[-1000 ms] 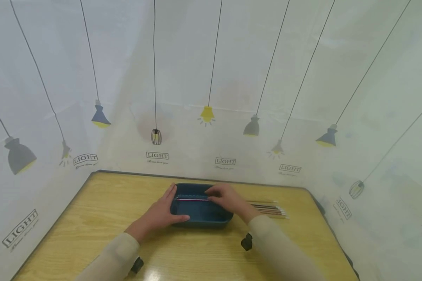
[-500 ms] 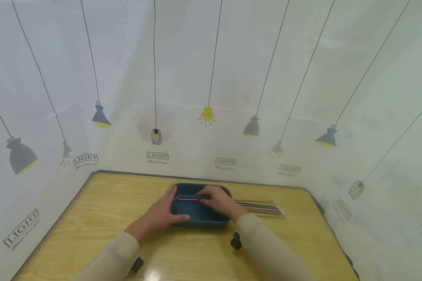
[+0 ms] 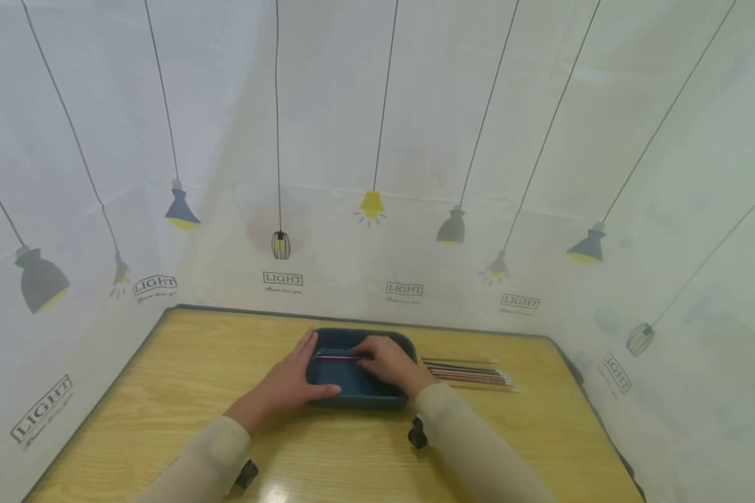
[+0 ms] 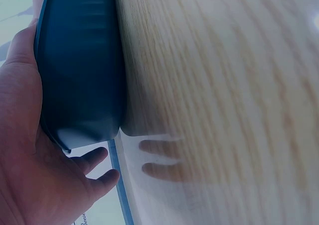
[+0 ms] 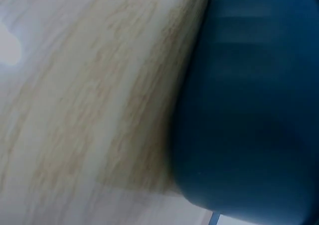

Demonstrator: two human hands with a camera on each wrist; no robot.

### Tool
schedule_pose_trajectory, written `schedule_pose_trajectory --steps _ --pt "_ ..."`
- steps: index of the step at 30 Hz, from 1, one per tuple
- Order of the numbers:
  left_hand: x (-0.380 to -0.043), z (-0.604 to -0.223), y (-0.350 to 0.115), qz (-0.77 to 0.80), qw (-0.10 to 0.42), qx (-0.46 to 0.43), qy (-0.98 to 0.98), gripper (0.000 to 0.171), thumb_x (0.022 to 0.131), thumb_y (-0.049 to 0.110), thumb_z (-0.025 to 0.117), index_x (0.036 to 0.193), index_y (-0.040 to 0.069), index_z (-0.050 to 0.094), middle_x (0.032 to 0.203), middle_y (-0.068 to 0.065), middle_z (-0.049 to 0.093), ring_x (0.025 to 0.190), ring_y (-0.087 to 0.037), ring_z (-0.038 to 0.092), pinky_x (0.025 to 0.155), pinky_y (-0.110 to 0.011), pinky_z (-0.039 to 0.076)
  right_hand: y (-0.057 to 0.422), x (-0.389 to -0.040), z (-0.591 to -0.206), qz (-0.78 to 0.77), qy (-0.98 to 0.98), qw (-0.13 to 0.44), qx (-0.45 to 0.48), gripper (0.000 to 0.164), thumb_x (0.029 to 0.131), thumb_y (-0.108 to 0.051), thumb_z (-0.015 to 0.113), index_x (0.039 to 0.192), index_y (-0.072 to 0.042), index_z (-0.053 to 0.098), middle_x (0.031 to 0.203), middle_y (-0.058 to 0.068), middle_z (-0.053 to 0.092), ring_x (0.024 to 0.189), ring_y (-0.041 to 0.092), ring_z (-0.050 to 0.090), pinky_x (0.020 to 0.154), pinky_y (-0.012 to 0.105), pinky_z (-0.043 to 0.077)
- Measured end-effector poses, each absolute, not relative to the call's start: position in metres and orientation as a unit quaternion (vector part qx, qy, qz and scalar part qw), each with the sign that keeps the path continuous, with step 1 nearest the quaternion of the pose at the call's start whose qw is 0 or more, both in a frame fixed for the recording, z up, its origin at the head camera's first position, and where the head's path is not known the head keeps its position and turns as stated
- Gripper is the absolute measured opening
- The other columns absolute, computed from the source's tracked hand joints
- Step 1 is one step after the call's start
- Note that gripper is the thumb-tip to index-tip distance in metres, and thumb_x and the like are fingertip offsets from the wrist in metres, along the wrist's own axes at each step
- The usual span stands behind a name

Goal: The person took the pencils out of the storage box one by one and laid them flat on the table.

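Note:
A dark blue rectangular tray [image 3: 358,401] sits on the table, its long side facing me. My left hand [image 3: 286,377] grips its left end, the thumb laid over the near rim and the fingers along the end wall. The left wrist view has the same hand beside the blue tray wall [image 4: 84,75], two lower fingers spread free of it. Inside the tray lies a thin pinkish-white pencil [image 3: 335,358], lengthwise. My right hand [image 3: 386,362] reaches over the tray's right side and pinches that pencil; its fingertips partly cover it. The right wrist view shows only tray wall [image 5: 249,110], no hand.
Several pencils [image 3: 468,374] with pale ends lie side by side on the wooden table [image 3: 327,454], right of the tray. A white curtain [image 3: 340,140] printed with lamps surrounds the table's back and sides.
My right hand has moved left along the pencil inside the tray, uncovering more of the loose pencils at right. The left hand and tray stay in place.

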State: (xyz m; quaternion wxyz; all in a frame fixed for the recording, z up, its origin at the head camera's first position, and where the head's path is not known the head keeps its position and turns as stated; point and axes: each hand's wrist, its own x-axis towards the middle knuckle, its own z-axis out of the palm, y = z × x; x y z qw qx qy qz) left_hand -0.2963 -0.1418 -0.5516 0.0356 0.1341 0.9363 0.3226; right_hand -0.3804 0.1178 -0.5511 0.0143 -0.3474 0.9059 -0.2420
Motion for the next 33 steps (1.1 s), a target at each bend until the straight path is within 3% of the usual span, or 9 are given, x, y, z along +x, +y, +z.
schedule_pose_trajectory --steps 8,16,33 --pt "-0.294 -0.5497 -0.1411 0.329 0.038 0.137 0.934 0.132 0.089 0.072 0.084 0.178 0.004 0.013 0.186 -0.013 0.004 0.163 -0.046 0.03 0.127 -0.063 0.035 0.1182 -0.3779 -0.5509 -0.239 0.9 0.021 -0.365 0.025 0.096 0.002 0.082 0.121 -0.003 0.084 0.109 0.008 0.077 0.104 0.025 0.072 0.096 0.044 0.059" --pt "-0.2916 -0.5467 -0.1413 0.324 0.036 0.139 0.935 0.131 0.09 0.069 0.084 0.177 0.002 0.013 0.186 -0.015 0.005 0.163 -0.047 0.03 0.127 -0.063 0.035 0.1184 -0.3773 -0.5489 -0.227 0.888 0.017 -0.399 0.026 0.095 0.004 0.083 0.119 -0.005 0.086 0.1 0.005 0.074 0.093 0.019 0.067 0.088 0.038 0.058" --pt "-0.2883 -0.543 -0.1401 0.329 0.034 0.142 0.933 0.132 0.089 0.07 0.084 0.177 0.001 0.014 0.186 -0.016 0.006 0.163 -0.049 0.03 0.126 -0.065 0.035 0.1185 -0.375 -0.546 -0.24 0.884 0.037 -0.399 0.026 0.096 0.01 0.077 0.114 -0.005 0.087 0.103 0.005 0.078 0.098 0.021 0.071 0.092 0.039 0.06"
